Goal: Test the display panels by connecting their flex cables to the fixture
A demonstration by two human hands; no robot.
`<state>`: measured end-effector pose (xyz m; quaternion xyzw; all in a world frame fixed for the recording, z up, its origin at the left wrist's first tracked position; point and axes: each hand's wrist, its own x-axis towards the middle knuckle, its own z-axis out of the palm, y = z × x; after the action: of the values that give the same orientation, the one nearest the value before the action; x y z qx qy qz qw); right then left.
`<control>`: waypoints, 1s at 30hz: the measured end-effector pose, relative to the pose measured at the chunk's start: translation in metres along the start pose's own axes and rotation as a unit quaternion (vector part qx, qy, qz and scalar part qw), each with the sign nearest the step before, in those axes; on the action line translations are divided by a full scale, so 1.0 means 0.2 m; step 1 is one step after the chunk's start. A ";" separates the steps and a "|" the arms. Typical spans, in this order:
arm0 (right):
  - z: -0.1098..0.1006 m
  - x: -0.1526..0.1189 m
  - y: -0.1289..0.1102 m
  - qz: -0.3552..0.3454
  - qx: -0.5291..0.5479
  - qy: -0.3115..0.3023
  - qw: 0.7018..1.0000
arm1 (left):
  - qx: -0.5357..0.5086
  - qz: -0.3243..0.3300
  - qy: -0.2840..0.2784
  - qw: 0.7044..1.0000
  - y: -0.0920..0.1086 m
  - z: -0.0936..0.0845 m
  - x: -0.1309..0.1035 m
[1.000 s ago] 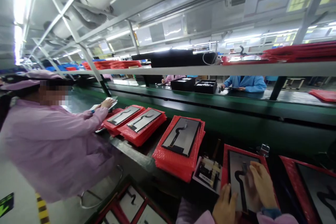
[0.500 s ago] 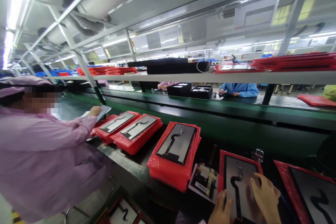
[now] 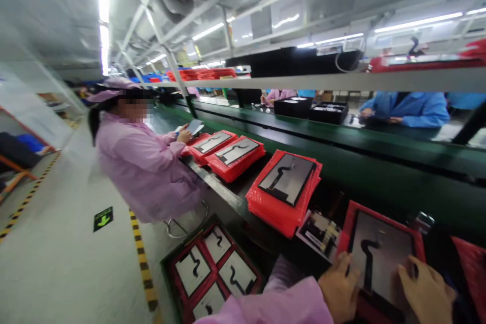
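A flat grey display panel (image 3: 385,248) with a curved black ribbon cable lies on a red bubble bag (image 3: 355,207) at the lower right. My left hand (image 3: 341,283) grips its left edge, fingers bent. On the opposite side, my right hand (image 3: 427,286) has curled fingers at the panel's right edge. Both hands touch the panel, and its near end is partly hidden in shadow. Beside my left hand sits a small box (image 3: 321,233) with dark electronic parts and yellowish tape. A small shiny metal piece (image 3: 424,223) is just beyond the panel.
Stacked red bubble bags (image 3: 275,212) topped with panels line the bench. A tray (image 3: 169,268) of several panels stands low on my left. A person in pink (image 3: 140,162) sits farther along; a person in blue (image 3: 413,106) works across the bench beneath a shelf (image 3: 304,82).
My view has swung left, bringing the aisle floor and more of the low tray into sight. Both hands stay at the sides of the same panel.
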<state>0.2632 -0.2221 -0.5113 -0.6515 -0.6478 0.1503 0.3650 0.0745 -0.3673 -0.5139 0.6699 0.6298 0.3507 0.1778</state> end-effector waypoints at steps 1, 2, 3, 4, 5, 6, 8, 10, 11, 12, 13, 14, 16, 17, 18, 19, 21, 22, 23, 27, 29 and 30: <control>-0.02 -0.05 -0.03 -0.017 -0.007 -0.001 1.000 | 0.002 0.025 -0.011 1.000 0.01 -0.03 -0.01; -0.03 -0.10 -0.05 -0.040 -0.017 0.000 0.999 | 0.014 0.044 -0.009 0.999 0.01 -0.05 -0.01; -0.05 -0.15 -0.07 -0.064 -0.026 -0.004 0.998 | 0.025 0.064 -0.008 0.998 0.00 -0.06 -0.01; -0.06 -0.21 -0.09 -0.085 -0.032 -0.011 0.996 | 0.035 0.093 -0.008 0.995 -0.01 -0.07 -0.01; -0.07 -0.27 -0.10 -0.101 -0.032 -0.015 0.994 | 0.045 0.115 -0.005 0.992 -0.02 -0.07 -0.01; -0.08 -0.32 -0.11 -0.114 -0.029 -0.019 0.993 | 0.053 0.136 -0.004 0.989 -0.03 -0.07 -0.02; -0.10 -0.43 -0.13 -0.130 -0.020 -0.026 0.991 | 0.068 0.165 0.001 0.984 -0.04 -0.06 -0.03; -0.13 -0.52 -0.14 -0.136 -0.011 -0.035 0.990 | 0.079 0.175 0.009 0.981 -0.03 -0.07 -0.05; -0.14 -0.55 -0.14 -0.135 -0.005 -0.038 0.990 | 0.083 0.174 0.014 0.981 -0.02 -0.07 -0.05; -0.16 -0.58 -0.14 -0.132 0.002 -0.039 0.991 | 0.085 0.173 0.022 0.981 -0.02 -0.08 -0.05; -0.19 -0.60 -0.14 -0.127 0.009 -0.037 0.991 | 0.087 0.172 0.031 0.981 -0.01 -0.08 -0.05; -0.21 -0.62 -0.14 -0.121 0.015 -0.034 0.992 | 0.090 0.171 0.040 0.980 0.00 -0.08 -0.05; -0.28 -0.63 -0.14 -0.101 0.022 -0.022 0.994 | 0.096 0.172 0.051 0.979 0.01 -0.08 -0.05; -0.32 -0.63 -0.14 -0.089 0.023 -0.016 0.996 | 0.101 0.173 0.055 0.978 0.01 -0.08 -0.05; -0.36 -0.62 -0.15 -0.079 0.024 -0.012 0.997 | 0.106 0.172 0.056 0.978 0.01 -0.08 -0.05; -0.40 -0.61 -0.15 -0.072 0.025 -0.015 0.997 | 0.110 0.171 0.057 0.977 0.01 -0.07 -0.05; -0.49 -0.57 -0.19 -0.075 0.021 -0.035 0.996 | 0.111 0.171 0.059 0.977 0.01 -0.07 -0.05; -0.53 -0.54 -0.23 -0.086 0.011 -0.050 0.995 | 0.108 0.172 0.060 0.977 0.01 -0.07 -0.05; -0.56 -0.49 -0.27 -0.102 -0.004 -0.064 0.993 | 0.104 0.172 0.061 0.978 0.01 -0.07 -0.05; -0.57 -0.19 -0.48 -0.178 -0.083 -0.104 0.975 | 0.099 0.145 0.059 0.983 0.03 -0.08 -0.04; -0.47 0.02 -0.57 -0.177 -0.110 -0.116 0.971 | 0.104 0.120 0.045 0.986 0.05 -0.08 -0.03; -0.41 0.12 -0.60 -0.169 -0.134 -0.133 0.967 | 0.107 0.108 0.035 0.988 0.06 -0.08 -0.02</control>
<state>0.2332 -0.2345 -0.3681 -0.5496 -0.8055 0.0836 0.2055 0.0723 -0.3769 -0.4957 0.7365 0.5935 0.3217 0.0437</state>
